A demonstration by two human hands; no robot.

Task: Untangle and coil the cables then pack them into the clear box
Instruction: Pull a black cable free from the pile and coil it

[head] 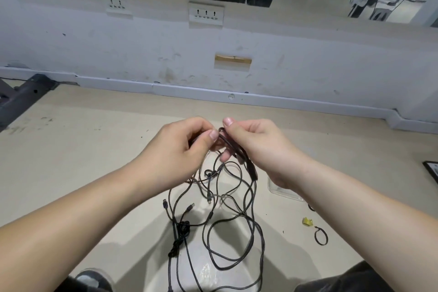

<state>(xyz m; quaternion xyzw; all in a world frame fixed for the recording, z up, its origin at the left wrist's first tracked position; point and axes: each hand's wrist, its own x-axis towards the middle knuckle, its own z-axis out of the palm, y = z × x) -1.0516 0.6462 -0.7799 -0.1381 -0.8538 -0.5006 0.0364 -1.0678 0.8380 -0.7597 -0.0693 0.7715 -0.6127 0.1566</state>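
A tangle of thin black cables (222, 218) lies on the beige floor in front of me, with several plug ends showing. Strands rise from it to my hands, held above the floor. My left hand (180, 149) pinches a cable strand between thumb and curled fingers. Just to its right, my right hand (256, 147) grips a bunched length of black cable (239, 152) that runs down past its palm. The clear box (284, 191) lies on the floor under my right wrist, mostly hidden by the arm.
A black cable tie loop (320, 236) and a small yellow scrap (307, 221) lie at the right. A white wall with sockets (206, 14) and a mirror stands ahead. A dark metal frame (21, 99) sits far left, a black-framed object (432, 170) at the right edge.
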